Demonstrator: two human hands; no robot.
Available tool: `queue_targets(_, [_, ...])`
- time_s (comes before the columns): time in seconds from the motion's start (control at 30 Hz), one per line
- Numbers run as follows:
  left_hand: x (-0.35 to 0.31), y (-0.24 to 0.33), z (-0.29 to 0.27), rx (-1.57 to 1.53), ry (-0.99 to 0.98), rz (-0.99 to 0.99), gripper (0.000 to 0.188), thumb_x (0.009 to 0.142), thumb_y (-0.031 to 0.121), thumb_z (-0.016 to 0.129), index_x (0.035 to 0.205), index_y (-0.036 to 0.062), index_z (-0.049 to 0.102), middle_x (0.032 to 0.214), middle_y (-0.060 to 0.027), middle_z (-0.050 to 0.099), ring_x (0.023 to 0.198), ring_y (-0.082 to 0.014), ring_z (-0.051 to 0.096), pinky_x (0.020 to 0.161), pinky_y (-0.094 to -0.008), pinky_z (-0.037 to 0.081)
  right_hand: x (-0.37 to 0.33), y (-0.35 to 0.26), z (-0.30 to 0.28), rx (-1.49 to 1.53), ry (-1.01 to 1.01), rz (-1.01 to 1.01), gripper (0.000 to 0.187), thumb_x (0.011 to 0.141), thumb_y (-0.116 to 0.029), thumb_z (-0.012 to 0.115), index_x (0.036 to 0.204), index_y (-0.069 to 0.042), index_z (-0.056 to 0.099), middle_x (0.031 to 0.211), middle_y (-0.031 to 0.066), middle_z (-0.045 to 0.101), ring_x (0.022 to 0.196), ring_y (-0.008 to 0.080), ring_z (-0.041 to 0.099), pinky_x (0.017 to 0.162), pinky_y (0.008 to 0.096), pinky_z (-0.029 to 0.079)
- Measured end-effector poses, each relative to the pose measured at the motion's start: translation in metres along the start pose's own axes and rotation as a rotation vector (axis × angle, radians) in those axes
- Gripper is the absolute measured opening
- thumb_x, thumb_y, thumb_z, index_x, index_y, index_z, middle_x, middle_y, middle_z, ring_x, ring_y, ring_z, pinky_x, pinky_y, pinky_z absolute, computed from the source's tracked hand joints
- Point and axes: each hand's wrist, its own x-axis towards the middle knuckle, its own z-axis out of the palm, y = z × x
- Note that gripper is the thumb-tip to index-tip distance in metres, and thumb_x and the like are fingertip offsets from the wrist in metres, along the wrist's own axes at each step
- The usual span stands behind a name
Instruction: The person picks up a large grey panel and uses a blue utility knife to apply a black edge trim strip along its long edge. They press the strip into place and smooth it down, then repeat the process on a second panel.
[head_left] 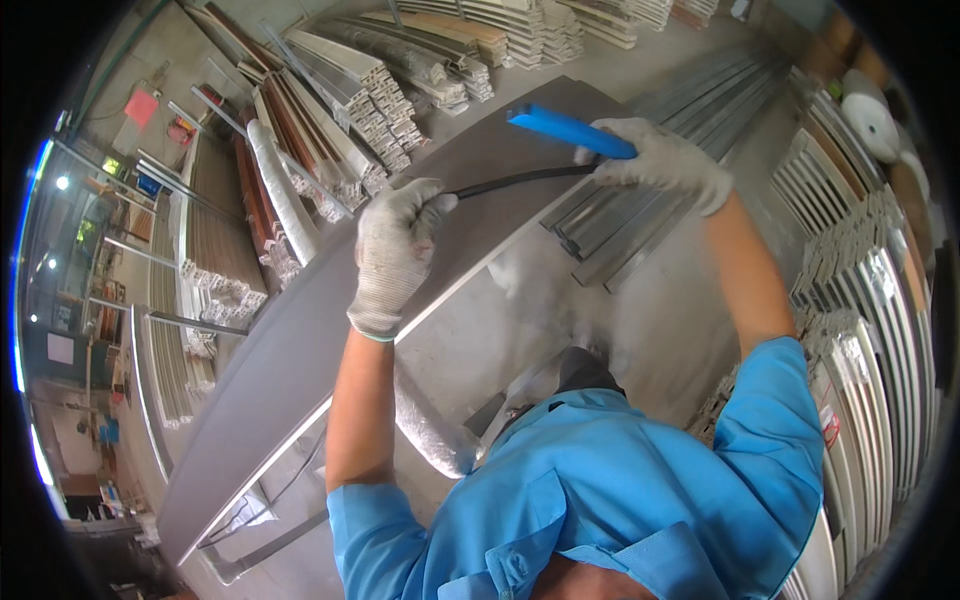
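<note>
My left hand (393, 245), in a whitish knit glove, is closed on one end of a thin black strip (522, 180). The strip bows gently across to my right hand (665, 165), gloved the same way. In the right hand's grip is a long, flat blue object (560, 130), its far end pointing left; I cannot make out its exact kind. The strip's other end meets the right fingers, and whether they pinch it or only touch it is hidden. Both hands are above a long dark grey-brown panel (300, 320) with a pale edge.
Dark grey metal profiles (690, 120) lie on the floor beyond the right hand. Stacks of pale profiles (380, 110) fill the far side, with more stacked profiles (870, 270) at the right. A plastic-wrapped roll (430, 425) is below the panel, near my body.
</note>
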Motion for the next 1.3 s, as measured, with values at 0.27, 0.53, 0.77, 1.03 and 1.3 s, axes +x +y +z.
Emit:
queue_targets(0.27, [0.074, -0.041, 0.053, 0.083, 0.005, -0.038, 0.009, 0.09, 0.008, 0.072, 0.099, 0.0044, 0.071, 0.089, -0.0145, 0.069, 0.085, -0.0354, 0.067, 0.076, -0.0428, 0.051, 0.106, 0.071, -0.077, -0.013, 0.161, -0.059, 0.022, 0.09, -0.013, 0.077, 0.107, -0.003, 0.069, 0.089, 0.0034, 0.068, 0.072, 0.0089, 0.06, 0.068, 0.0265, 0.05])
queue_targets(0.53, [0.162, -0.09, 0.12, 0.234, 0.037, -0.286, 0.009, 0.089, 0.008, 0.071, 0.097, 0.0098, 0.074, 0.09, -0.0107, 0.069, 0.087, -0.0333, 0.068, 0.077, -0.0429, 0.051, 0.233, 0.153, -0.141, -0.034, -0.275, -0.067, 0.025, 0.086, -0.013, 0.08, 0.105, -0.002, 0.07, 0.081, 0.0029, 0.066, 0.068, 0.0091, 0.06, 0.061, 0.0266, 0.05])
queue_targets(0.77, [0.178, -0.101, 0.164, 0.169, -0.046, -0.499, 0.009, 0.089, 0.011, 0.072, 0.097, 0.0118, 0.077, 0.094, -0.0061, 0.07, 0.092, -0.0305, 0.067, 0.082, -0.042, 0.052, 0.284, 0.208, -0.156, -0.016, -0.261, -0.023, 0.026, 0.089, -0.019, 0.081, 0.107, -0.004, 0.07, 0.085, 0.0045, 0.069, 0.073, 0.0127, 0.065, 0.067, 0.0291, 0.055])
queue_targets(1.03, [0.197, -0.103, 0.192, 0.182, -0.018, -0.446, 0.01, 0.085, 0.01, 0.076, 0.095, 0.0099, 0.079, 0.093, -0.0071, 0.07, 0.091, -0.0289, 0.067, 0.083, -0.041, 0.053, 0.3, 0.245, -0.166, 0.058, -0.227, 0.035, 0.02, 0.09, -0.018, 0.079, 0.097, -0.005, 0.066, 0.083, 0.0015, 0.065, 0.073, 0.0102, 0.059, 0.068, 0.0275, 0.05])
queue_targets(1.3, [0.203, -0.099, 0.188, -0.036, -0.088, -0.535, 0.012, 0.087, 0.005, 0.076, 0.099, 0.0016, 0.078, 0.087, -0.01, 0.071, 0.074, -0.0199, 0.066, 0.07, -0.0322, 0.052, 0.29, 0.268, -0.174, 0.1, -0.291, 0.037, 0.02, 0.089, -0.017, 0.08, 0.096, -0.006, 0.066, 0.082, 0.0012, 0.065, 0.074, 0.0092, 0.061, 0.068, 0.026, 0.051])
